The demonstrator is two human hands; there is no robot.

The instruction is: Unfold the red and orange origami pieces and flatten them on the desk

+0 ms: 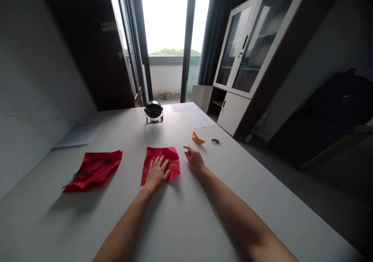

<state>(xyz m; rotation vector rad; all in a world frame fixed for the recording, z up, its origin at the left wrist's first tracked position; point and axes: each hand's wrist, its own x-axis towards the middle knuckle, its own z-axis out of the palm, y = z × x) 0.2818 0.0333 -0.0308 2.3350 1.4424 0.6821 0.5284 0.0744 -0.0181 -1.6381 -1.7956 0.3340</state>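
A creased square sheet of red paper [174, 161] lies on the white table. My left hand [157, 173] rests flat on it, fingers spread, covering its middle and lower part. Just right of the sheet, my right hand [194, 159] is above or on the tabletop, its index finger stretched out to the left and the others partly bent. I see nothing held in it, and it is apart from the red paper. Beyond that hand sits a small folded orange paper boat [197, 138].
More red paper [100, 170], with a thin black cord-like item [90, 174] on it, lies at the left. A round silver-and-black device [154, 112] stands at the back. White papers [196, 116] lie behind right, a grey sheet [78, 134] at far left. A cable grommet [215, 142] is near the right edge.
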